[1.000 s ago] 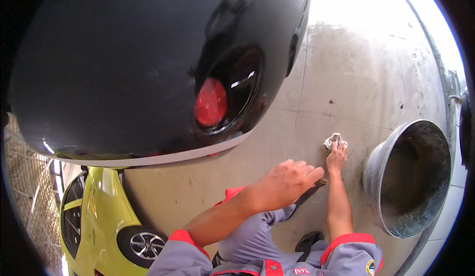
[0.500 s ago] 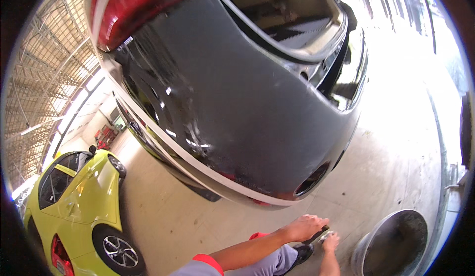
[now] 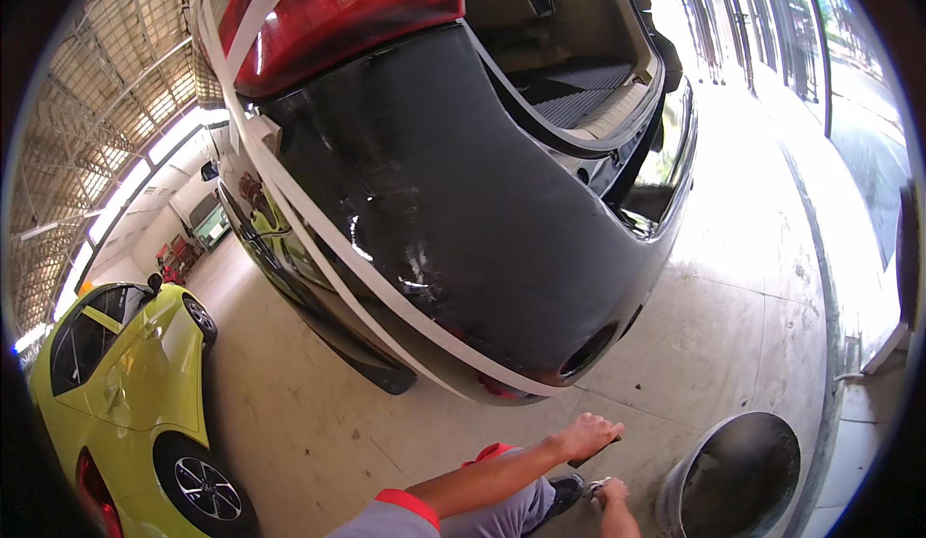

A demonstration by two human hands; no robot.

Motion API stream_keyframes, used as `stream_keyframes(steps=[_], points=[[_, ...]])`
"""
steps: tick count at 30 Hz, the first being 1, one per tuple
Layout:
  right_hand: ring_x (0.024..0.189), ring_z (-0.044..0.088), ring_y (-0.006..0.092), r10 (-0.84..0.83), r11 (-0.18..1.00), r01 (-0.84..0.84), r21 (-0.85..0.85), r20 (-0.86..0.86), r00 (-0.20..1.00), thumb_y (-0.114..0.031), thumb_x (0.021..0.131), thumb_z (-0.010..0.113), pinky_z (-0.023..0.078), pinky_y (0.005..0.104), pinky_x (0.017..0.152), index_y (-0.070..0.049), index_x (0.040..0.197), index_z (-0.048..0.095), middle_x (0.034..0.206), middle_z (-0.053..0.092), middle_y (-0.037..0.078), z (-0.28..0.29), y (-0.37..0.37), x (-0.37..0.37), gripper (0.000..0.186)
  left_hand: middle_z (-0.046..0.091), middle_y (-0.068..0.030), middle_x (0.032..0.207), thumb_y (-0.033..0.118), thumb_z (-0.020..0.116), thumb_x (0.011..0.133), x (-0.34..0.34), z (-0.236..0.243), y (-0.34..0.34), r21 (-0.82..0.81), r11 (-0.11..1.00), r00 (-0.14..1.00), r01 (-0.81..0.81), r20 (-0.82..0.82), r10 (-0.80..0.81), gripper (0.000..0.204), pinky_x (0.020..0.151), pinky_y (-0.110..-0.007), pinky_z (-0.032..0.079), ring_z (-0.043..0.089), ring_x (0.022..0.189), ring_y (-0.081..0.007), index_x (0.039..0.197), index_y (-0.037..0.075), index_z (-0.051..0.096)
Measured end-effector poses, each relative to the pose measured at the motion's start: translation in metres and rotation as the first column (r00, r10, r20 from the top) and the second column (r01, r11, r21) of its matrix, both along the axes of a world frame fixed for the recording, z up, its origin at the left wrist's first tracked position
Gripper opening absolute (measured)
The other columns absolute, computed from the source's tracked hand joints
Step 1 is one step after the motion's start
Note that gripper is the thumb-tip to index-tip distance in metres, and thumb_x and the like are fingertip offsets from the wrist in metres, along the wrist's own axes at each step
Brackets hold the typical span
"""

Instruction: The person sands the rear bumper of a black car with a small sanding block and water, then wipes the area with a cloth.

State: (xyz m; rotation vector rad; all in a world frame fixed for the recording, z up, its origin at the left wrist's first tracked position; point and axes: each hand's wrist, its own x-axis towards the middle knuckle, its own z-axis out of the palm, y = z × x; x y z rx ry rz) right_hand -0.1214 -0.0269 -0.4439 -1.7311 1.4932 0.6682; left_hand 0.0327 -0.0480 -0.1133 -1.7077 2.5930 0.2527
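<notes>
The dark rear corner panel (image 3: 434, 201) of a car is in front of me, with pale masking tape (image 3: 376, 292) along its side and around the red tail lamp (image 3: 352, 13). My left hand (image 3: 590, 434) is low at the centre right, below the bumper, gripping a dark flat block (image 3: 598, 453). Just below it, my right hand (image 3: 612, 495) is closed on a crumpled whitish cloth (image 3: 596, 490). To their right stands a wide grey bucket (image 3: 687, 470) with a dark inside.
A yellow car (image 3: 135, 384) is parked on the left. Concrete floor (image 3: 386, 442) lies around the dark car. A glazed wall or doorway (image 3: 858, 181) runs along the right, and a high roof (image 3: 116, 46) spans the workshop at upper left.
My view has swung up from the lower bumper and floor to the whole rear corner and open interior. Both hands now appear lower in the picture, each still holding its item.
</notes>
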Motion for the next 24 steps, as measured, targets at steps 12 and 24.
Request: stream_keyframes(steps=[12,24], points=[[0.083,0.067,0.0346,0.081,0.872,0.158,-0.463,0.456,0.887,-0.025,0.071,0.068,0.053,0.0414,0.073,-0.007,0.083,0.070,0.088,0.069,0.017,0.125,-0.113,-0.038,0.021,0.067,-0.0076,0.086,0.015,0.052,0.090,-0.026,-0.007,-0.025,-0.107,0.991,0.992,-0.086,0.084,0.095,0.019,0.071,-0.042,0.052,0.068,0.086,-0.0270,0.108,0.011,0.054],[0.110,0.054,0.0352,-0.017,0.241,0.515,-0.822,0.527,0.850,-0.002,0.078,0.063,0.043,0.0431,0.095,-0.003,0.105,0.064,0.112,0.062,0.013,0.377,-0.058,-0.280,0.028,0.063,-0.0170,0.098,0.014,0.047,0.092,-0.039,0.060,-0.026,0.056,0.968,0.921,-0.246,-0.299,0.251,0.020,0.080,-0.048,0.050,0.063,0.092,-0.0389,0.103,0.012,0.064]])
